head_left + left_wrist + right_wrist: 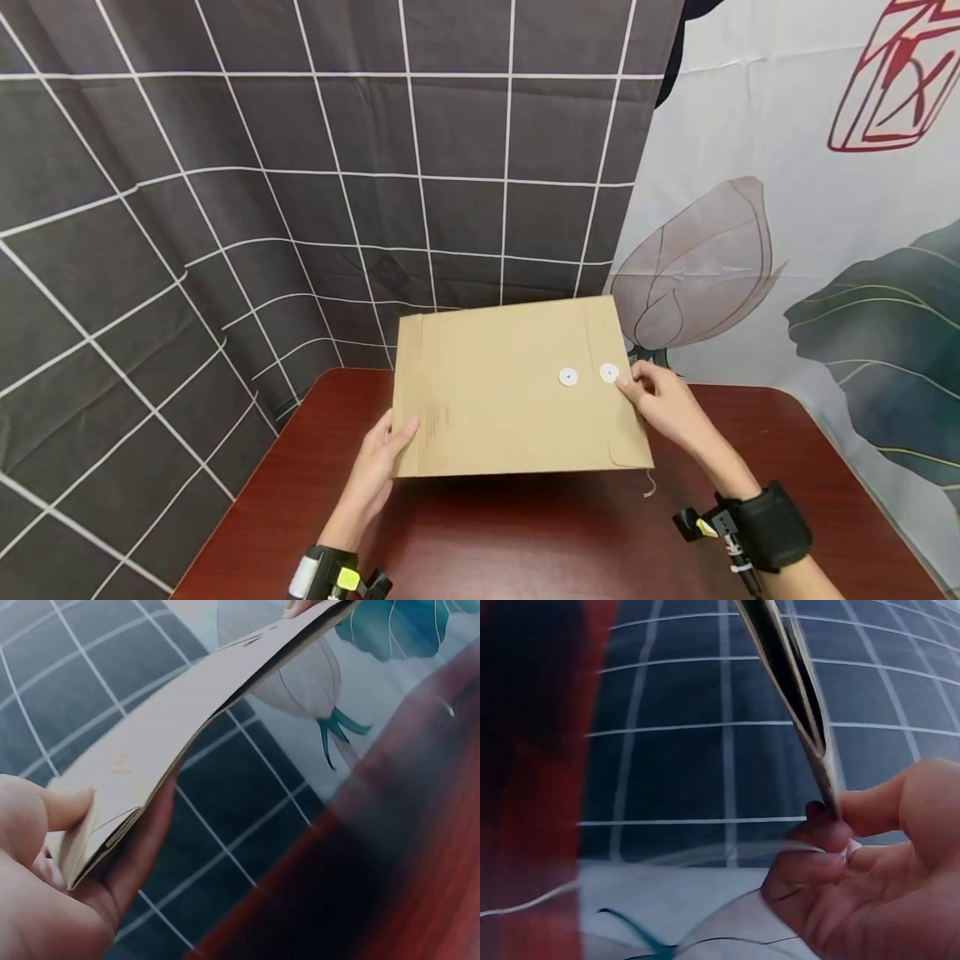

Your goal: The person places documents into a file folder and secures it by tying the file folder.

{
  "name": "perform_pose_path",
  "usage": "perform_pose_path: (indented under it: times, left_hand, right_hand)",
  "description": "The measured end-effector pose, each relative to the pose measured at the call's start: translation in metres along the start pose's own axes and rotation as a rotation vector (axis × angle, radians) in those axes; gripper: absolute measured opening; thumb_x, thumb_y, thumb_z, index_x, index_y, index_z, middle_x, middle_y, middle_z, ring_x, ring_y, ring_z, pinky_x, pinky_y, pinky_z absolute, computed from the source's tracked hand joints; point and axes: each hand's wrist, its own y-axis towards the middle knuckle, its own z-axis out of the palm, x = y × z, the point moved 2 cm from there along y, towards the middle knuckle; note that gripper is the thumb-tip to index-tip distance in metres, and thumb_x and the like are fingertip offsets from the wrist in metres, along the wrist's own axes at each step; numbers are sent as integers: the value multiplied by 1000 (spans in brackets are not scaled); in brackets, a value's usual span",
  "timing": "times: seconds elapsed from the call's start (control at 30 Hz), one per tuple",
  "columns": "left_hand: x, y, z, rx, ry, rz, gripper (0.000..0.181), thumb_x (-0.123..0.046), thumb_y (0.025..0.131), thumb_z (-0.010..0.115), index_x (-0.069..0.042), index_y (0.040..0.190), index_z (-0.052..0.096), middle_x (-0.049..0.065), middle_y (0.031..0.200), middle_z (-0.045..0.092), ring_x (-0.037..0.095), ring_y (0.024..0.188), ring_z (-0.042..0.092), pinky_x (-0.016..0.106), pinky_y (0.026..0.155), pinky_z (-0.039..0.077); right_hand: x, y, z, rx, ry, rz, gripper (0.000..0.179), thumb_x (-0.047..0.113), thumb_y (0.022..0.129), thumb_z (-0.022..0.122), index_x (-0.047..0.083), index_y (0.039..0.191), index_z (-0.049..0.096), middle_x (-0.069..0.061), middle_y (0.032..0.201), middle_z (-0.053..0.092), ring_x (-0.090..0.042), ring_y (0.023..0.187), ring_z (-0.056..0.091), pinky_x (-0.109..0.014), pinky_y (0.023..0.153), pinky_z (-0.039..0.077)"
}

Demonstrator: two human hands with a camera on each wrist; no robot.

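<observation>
A tan kraft document envelope (pixel 502 400) is held up above the table, its face tilted toward the head camera. Two white button discs (pixel 568 377) sit near its right end, and a short string (pixel 649 485) dangles from the lower right corner. My left hand (pixel 378 458) grips the left edge, thumb on the face and fingers behind, as the left wrist view shows. My right hand (pixel 667 404) pinches the right edge beside the outer disc. In the right wrist view the envelope's edge (pixel 817 754) looks slightly parted above the pinching fingers, and a pale string (pixel 705 851) trails from them.
Beneath is a dark red table (pixel 540 533) with rounded far corners. A grey gridded cloth (pixel 337 167) hangs behind and to the left. On the right hangs a white cloth (pixel 787 100) with plant pictures. Both wrists wear black camera straps (pixel 772 525).
</observation>
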Motion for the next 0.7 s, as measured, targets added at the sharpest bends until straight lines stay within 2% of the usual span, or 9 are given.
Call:
perform_pose_path:
  times: [0.17,0.3,0.37,0.43,0.5,0.57,0.7]
  left_hand:
    - [20,-5,-11,31,81,-102,56,-34,96,59,-12,143,40,18,115,62,25,98,63,38,79,53]
    - [33,-9,-19,86,134,-144,59,-34,97,57,-6,145,36,17,116,62,24,99,63,36,79,53]
    - [38,-10,-21,109,131,-162,59,-33,97,57,-4,144,36,17,114,64,23,98,65,36,79,53]
    - [43,-11,-22,129,133,-176,61,-34,97,56,-2,144,34,16,113,65,22,98,65,35,79,54]
    - [48,-10,-22,138,133,-187,62,-34,97,56,-1,145,33,15,113,66,22,97,66,35,79,54]
    - [53,-10,-22,140,135,-196,63,-33,98,56,1,145,32,15,112,66,23,95,67,36,78,55]
    - [61,-10,-25,135,161,-211,62,-31,99,54,4,145,31,14,106,69,23,90,68,36,76,56]
  right_hand:
    - [-21,-12,27,84,9,78,23,19,98,55,7,79,51,-1,64,43,-16,59,46,-27,52,37]
    - [-39,-21,49,137,93,168,21,13,96,56,4,77,54,1,60,42,-14,55,46,-26,49,39]
    - [-45,-24,60,131,89,213,22,12,95,57,3,74,56,2,58,41,-13,53,45,-25,49,39]
    - [-49,-29,70,130,30,234,27,11,93,58,4,67,55,2,54,40,-13,49,43,-26,46,38]
    - [-51,-34,78,125,-77,250,34,11,91,61,7,60,51,3,51,37,-12,46,41,-25,45,34]
    - [-53,-40,87,129,-190,205,36,6,88,63,8,56,46,2,52,38,-13,47,40,-26,45,35]
    - [-53,-52,104,159,-348,100,25,-4,79,66,6,64,49,-2,57,45,-16,52,45,-29,47,39]
